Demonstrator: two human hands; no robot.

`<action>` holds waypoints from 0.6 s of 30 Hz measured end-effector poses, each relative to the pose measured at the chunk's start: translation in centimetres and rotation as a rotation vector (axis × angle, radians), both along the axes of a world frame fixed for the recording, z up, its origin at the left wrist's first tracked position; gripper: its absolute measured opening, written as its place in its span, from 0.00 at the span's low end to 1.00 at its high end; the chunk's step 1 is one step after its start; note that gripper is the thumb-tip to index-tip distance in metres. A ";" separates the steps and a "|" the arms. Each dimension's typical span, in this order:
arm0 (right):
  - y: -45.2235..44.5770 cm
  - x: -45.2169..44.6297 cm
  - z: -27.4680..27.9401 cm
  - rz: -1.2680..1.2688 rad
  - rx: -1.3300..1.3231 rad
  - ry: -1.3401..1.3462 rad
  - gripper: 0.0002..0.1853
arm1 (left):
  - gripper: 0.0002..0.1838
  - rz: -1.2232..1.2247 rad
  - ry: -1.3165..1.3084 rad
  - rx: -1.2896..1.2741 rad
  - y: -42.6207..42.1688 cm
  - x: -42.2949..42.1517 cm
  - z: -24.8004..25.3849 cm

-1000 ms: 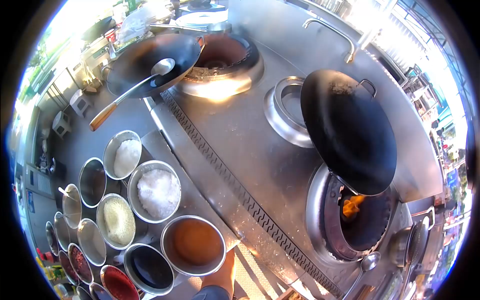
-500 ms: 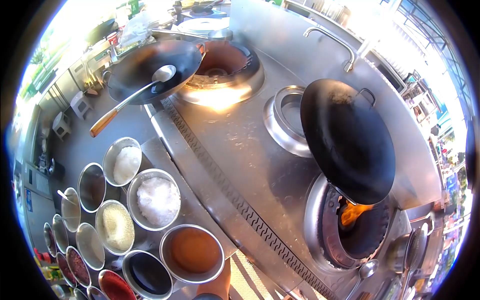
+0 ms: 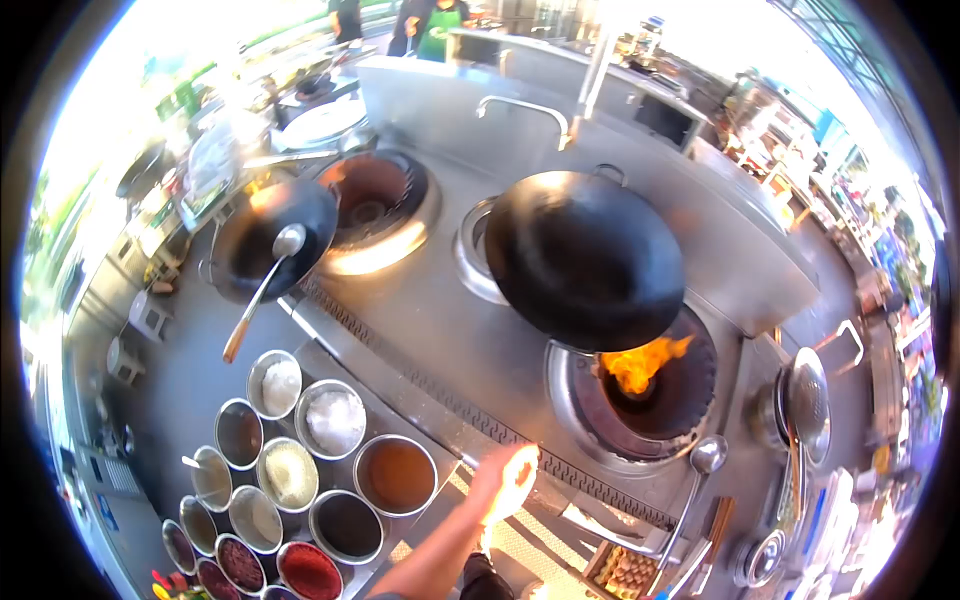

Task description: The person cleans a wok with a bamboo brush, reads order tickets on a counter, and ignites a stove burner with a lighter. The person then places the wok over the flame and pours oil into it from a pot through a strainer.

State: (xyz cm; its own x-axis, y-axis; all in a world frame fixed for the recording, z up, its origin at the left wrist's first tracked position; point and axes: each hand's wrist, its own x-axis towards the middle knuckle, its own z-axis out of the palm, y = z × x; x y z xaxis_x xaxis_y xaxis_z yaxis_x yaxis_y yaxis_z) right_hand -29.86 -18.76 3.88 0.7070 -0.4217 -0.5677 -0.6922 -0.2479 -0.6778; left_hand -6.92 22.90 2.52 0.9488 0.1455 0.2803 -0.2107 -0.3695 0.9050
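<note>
My left hand [image 3: 505, 482] is over the front edge of the steel range, its fingers curled into a loose fist in bright sun, with nothing visible in it. To its upper right, a black wok [image 3: 585, 260] is tilted above a burner [image 3: 690, 400] with orange flame [image 3: 640, 365]. Left of the hand is a steel pot of brown liquid [image 3: 396, 475]. A ladle [image 3: 708, 456] lies to the right of the hand. My right hand cannot be seen.
Several seasoning pots [image 3: 290, 475] stand at lower left. Another wok [image 3: 270, 250] holds a wooden-handled ladle [image 3: 288, 242] beside a second burner [image 3: 375, 200]. A tap [image 3: 525, 104] rises behind. At right are strainers [image 3: 806, 395]; people [image 3: 440, 28] stand in the background.
The view has turned, so the range and woks sit further left. My left hand has come up into view over the range edge. The flame under the tilted wok looks larger.
</note>
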 end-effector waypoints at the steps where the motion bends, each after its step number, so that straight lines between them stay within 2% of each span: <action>1: -1.0 -1.2 -1.4 -0.024 0.025 -0.097 0.10 | 0.19 0.107 -0.184 0.123 0.5 2.7 2.2; 2: -1.2 -2.2 -1.0 -0.050 0.048 -0.108 0.10 | 0.25 0.202 -0.308 0.234 0.6 5.6 3.8; 3: -1.5 -2.3 -1.0 -0.068 0.073 -0.131 0.10 | 0.29 0.145 -0.304 0.340 1.4 7.8 5.5; 5: -1.3 -2.8 -0.5 -0.079 0.053 -0.174 0.11 | 0.30 0.080 -0.215 0.480 1.5 11.8 7.0; 6: -1.6 -3.2 -1.1 -0.119 0.104 -0.223 0.11 | 0.29 0.010 -0.173 0.553 1.4 13.8 6.3; 7: -1.8 -3.7 -1.6 -0.159 0.154 -0.272 0.11 | 0.27 -0.007 -0.258 0.640 1.1 15.6 5.2; 8: -2.0 -4.3 -1.5 -0.166 0.132 -0.280 0.11 | 0.21 -0.077 -0.246 0.631 0.8 17.0 4.6; 9: -1.7 -4.6 0.0 -0.137 0.001 -0.180 0.11 | 0.16 -0.150 -0.233 0.620 0.4 18.1 4.2; 11: -2.3 -6.0 -0.2 -0.213 0.036 -0.149 0.11 | 0.06 -0.194 -0.196 0.708 0.0 19.7 3.4; 12: -2.9 -6.9 -0.9 -0.204 0.035 -0.208 0.11 | 0.04 -0.195 -0.200 0.707 -0.2 20.3 2.9; 13: -3.4 -7.5 -1.4 -0.167 -0.002 -0.219 0.11 | 0.06 -0.219 -0.198 0.720 -0.5 20.6 3.3; 18: -4.5 -11.7 -1.6 -0.294 0.111 -0.236 0.09 | 0.12 -0.332 -0.075 0.791 -3.0 21.5 5.3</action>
